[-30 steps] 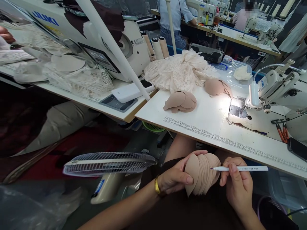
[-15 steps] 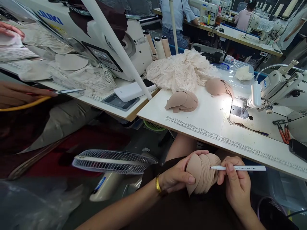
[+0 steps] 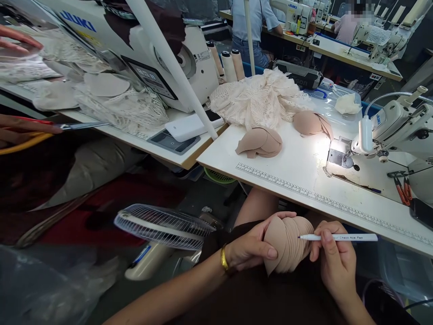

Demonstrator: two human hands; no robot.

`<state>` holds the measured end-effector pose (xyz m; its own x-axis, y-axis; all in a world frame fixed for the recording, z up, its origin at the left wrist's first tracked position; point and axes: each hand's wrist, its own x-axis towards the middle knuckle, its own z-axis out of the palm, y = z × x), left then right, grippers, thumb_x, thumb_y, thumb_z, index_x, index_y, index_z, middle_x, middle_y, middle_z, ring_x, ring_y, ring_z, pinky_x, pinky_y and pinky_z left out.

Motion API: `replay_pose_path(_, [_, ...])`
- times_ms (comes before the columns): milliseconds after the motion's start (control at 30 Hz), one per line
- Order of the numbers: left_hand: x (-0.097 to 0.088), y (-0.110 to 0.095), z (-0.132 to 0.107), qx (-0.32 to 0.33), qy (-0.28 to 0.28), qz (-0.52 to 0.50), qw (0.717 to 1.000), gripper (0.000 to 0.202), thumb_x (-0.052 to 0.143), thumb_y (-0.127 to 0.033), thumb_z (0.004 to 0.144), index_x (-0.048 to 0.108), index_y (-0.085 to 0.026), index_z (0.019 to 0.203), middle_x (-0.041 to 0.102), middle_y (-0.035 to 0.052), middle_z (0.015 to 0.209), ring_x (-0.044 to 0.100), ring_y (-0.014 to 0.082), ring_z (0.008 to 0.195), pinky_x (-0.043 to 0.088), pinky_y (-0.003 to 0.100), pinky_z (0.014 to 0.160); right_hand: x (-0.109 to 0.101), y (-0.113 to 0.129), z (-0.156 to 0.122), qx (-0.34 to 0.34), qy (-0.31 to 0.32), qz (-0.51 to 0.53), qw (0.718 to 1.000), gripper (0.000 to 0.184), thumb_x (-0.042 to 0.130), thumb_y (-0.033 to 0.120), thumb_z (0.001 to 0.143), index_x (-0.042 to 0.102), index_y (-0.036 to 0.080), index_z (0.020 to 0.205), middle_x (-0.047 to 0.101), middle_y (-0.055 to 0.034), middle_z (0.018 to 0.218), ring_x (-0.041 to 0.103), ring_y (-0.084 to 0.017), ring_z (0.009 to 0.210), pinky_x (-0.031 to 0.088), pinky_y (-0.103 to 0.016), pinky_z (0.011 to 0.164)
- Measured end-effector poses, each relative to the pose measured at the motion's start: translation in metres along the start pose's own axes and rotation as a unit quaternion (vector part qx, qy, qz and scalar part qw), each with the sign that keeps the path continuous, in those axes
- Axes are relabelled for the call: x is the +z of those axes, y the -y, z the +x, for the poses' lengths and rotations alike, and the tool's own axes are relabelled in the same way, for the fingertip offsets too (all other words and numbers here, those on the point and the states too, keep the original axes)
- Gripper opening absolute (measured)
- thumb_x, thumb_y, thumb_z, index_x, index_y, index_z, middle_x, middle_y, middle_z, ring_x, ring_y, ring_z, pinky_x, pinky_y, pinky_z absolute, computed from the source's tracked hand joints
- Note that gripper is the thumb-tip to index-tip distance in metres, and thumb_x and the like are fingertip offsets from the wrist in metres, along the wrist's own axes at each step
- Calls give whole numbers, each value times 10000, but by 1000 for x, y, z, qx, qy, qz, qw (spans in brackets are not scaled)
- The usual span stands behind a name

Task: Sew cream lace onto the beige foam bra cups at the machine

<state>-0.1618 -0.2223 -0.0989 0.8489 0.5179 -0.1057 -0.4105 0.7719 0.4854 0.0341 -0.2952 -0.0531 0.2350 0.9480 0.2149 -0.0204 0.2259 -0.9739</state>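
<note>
pen (image 3: 355,237) at fanned beige pieces (image 3: 291,246)!
left hand (image 3: 252,248) clasps their edge; right hand (image 3: 335,257), curled closed, pinches the pen.

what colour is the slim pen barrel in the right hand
The slim pen barrel is white with dark lettering; head view.

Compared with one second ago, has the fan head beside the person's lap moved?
Yes. Judged against the left corner of the ruled table, the left end of the fan head has swung rightward in view, nearer that corner.
</note>
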Motion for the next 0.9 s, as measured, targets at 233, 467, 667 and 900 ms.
replay_pose_path(233, [-2, 1, 0, 1, -8, -5, 1000, 785, 876, -104, 709, 590, -251, 1425, 659, 124, 1381, 657, 324, 1256, 536, 478, 1053, 1, 1, -2, -11, 15, 23, 1000, 205, 481, 283, 1125, 659, 244, 1032, 600, 50, 601, 566, -136, 628, 458, -272, 658])
replay_pose_path(467, [1, 0, -1, 1, -18, -1, 1000, 798, 873, -100, 709, 581, -247, 1437, 642, 125, 1400, 658, 305, 1240, 529, 455, 1055, 3, 2, -4, -17, 34, -30, 999, 198, 497, 276, 1118, 665, 234, 1021, 602, 32, 638, 563, -150, 667, 454, -281, 654])
replay_pose_path(667, [3, -1, -2, 0, -25, -8, 1000, 814, 878, -102, 702, 573, -251, 1443, 636, 115, 1386, 673, 299, 1207, 544, 438, 1023, 3, 2, -5, -24, 22, -10, 999, 208, 477, 282, 1120, 652, 234, 1020, 596, 36, 598, 553, -165, 637, 446, -308, 658])
replay_pose_path(900, [4, -1, -1, 6, -24, -6, 1000, 804, 881, -94, 704, 580, -242, 1436, 656, 118, 1384, 655, 286, 1252, 523, 436, 1067, 3, 0, -7, -27, 46, -43, 998, 183, 494, 288, 1116, 658, 255, 1042, 600, 31, 616, 558, -187, 715, 440, -331, 704])
